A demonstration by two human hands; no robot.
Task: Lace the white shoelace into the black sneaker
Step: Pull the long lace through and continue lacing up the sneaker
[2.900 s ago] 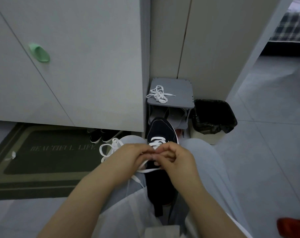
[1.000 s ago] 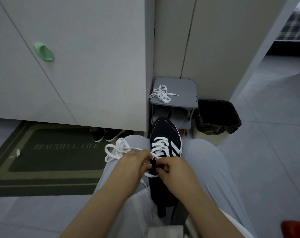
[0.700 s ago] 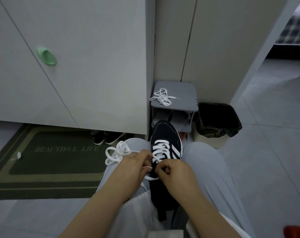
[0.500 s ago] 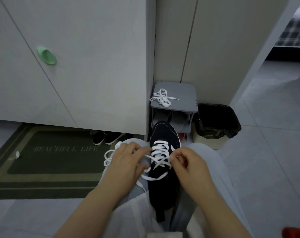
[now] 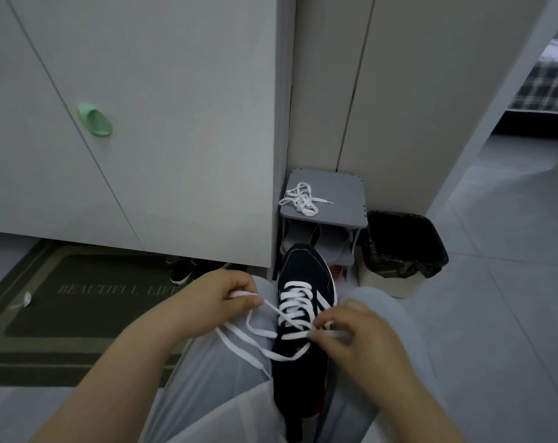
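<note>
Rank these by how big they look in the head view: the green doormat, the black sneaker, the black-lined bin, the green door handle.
1. Dark green lettered doormat.
2. Black sneaker and cream bin with black liner: alike; the sneaker is nearer the camera, so unranked.
3. Pale green oval door handle.

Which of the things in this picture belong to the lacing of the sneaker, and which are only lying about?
In use: black sneaker; white shoelace threaded in it; left hand and right hand, each pinching that lace.

Lying about: spare shoelace on the grey shoe rack; waste bin; green doormat; black shoes under the cabinet.
</note>
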